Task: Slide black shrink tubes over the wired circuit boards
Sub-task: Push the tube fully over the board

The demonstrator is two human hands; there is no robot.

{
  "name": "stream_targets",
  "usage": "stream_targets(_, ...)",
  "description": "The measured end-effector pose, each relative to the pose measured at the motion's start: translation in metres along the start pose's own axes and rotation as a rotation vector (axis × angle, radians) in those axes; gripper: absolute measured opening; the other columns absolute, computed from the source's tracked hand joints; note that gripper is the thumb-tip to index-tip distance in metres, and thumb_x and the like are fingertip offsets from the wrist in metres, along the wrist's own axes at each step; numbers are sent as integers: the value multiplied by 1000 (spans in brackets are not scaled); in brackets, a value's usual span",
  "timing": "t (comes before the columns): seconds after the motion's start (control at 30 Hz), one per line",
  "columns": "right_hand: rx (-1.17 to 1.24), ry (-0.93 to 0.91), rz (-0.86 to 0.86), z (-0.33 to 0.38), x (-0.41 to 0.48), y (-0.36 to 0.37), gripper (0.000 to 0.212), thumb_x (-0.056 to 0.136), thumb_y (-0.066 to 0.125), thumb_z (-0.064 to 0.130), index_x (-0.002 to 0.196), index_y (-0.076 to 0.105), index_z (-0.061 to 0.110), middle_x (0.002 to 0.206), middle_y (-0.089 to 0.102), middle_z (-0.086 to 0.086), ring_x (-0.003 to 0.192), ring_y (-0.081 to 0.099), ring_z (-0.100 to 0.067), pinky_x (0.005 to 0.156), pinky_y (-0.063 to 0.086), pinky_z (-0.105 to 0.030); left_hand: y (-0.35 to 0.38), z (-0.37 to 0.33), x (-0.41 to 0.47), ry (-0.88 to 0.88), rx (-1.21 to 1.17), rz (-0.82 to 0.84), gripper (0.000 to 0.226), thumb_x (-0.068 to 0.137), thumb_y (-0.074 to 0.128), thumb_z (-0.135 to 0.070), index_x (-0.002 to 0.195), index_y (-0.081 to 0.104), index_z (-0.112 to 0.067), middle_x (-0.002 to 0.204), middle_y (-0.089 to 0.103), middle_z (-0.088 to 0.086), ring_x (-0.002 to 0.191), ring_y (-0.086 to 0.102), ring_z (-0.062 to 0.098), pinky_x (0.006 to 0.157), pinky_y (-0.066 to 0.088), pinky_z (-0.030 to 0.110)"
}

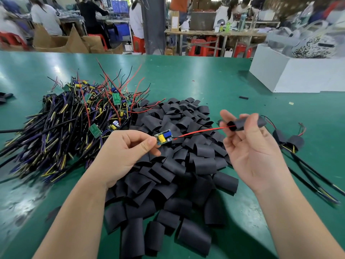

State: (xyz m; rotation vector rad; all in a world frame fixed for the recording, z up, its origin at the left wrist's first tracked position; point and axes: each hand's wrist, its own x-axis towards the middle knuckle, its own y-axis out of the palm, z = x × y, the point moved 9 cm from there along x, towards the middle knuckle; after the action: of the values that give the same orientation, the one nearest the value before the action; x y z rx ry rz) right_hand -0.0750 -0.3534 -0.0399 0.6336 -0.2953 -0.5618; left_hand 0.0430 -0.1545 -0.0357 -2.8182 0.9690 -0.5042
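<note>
Black shrink tube (240,124) pinched in right hand (255,150), left hand (121,152) pinching circuit board (164,137), red wire (201,132) between.

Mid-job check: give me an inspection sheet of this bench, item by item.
Surface: green table, scuffed near left.
Job's things: circuit board not yet inside shrink tube; tube pile centre; wired boards heap left; sleeved boards right.
Clutter: stray tube piece; white box far right.
Hands: left hand pinches the circuit board; right hand holds the shrink tube.
Cables: red wire runs from board into tube.
Surroundings: people at benches, red stools, cardboard boxes.
</note>
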Motion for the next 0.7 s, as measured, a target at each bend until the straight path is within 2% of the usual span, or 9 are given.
stream_targets(0.07, -4, -1, 12, -4, -1, 2, 12, 68, 71, 38, 71, 70, 26, 98, 73, 0, 67, 55, -6, 62, 45, -14, 5, -4, -1, 15, -7, 25, 26, 82, 56, -26, 75, 69, -4, 44, 56, -16, 40, 46, -12, 47, 31, -4)
stream_targets(0.13, 69, 34, 78, -13, -3, 10, 29, 57, 86, 33, 79, 71, 21, 92, 70, -3, 58, 48, -6, 56, 41, -14, 13, -8, -2, 31, -27, 61, 25, 84, 55, -23, 75, 68, -3, 43, 53, -17, 41, 46, -12, 48, 31, -4)
stream_targets(0.17, 101, 61, 114, -20, -5, 15, 31, 57, 87, 26, 82, 72, 18, 90, 69, -5, 56, 49, -6, 55, 42, -15, 16, -9, -2, 32, -47, 76, 25, 85, 55, -23, 75, 68, -3, 42, 52, -17, 40, 45, -11, 47, 30, -3)
stream_targets(0.27, 78, 116, 208, -36, -14, 31, 22, 62, 79, 13, 83, 73, 16, 91, 71, -7, 66, 63, -8, 56, 48, -15, 25, -7, -4, -3, -89, 121, 26, 85, 62, -34, 71, 72, -15, 48, 59, -11, 38, 32, -3, 42, 27, 7)
stream_targets(0.4, -25, 99, 322, -38, -20, 45, 31, 57, 85, 25, 86, 74, 20, 98, 72, -6, 78, 65, -10, 64, 51, -17, 27, -2, -4, -45, -126, 136, 20, 82, 60, -35, 72, 75, -28, 62, 69, -1, 40, 27, 3, 41, 24, 14)
stream_targets(0.57, -139, 54, 307, -33, -18, 41, 34, 56, 86, 31, 85, 75, 19, 96, 73, -7, 69, 64, -13, 63, 52, -18, 27, -5, -5, -21, -163, 170, 17, 79, 68, -41, 76, 75, -26, 69, 72, 4, 40, 28, 3, 41, 23, 16)
stream_targets(0.63, -126, 72, 274, -34, -18, 41, 28, 58, 81, 27, 83, 76, 16, 91, 73, -9, 60, 62, -11, 60, 52, -18, 28, -8, -6, 8, -146, 187, 20, 84, 63, -34, 73, 75, -21, 64, 70, -1, 40, 30, 1, 43, 24, 14)
stream_targets(0.7, -99, 112, 214, -39, -19, 38, 24, 58, 76, 27, 79, 77, 15, 85, 73, -8, 54, 59, -9, 56, 51, -17, 33, -14, -8, 66, -121, 228, 23, 89, 56, -19, 74, 71, -10, 53, 63, -13, 41, 41, -6, 46, 30, 4)
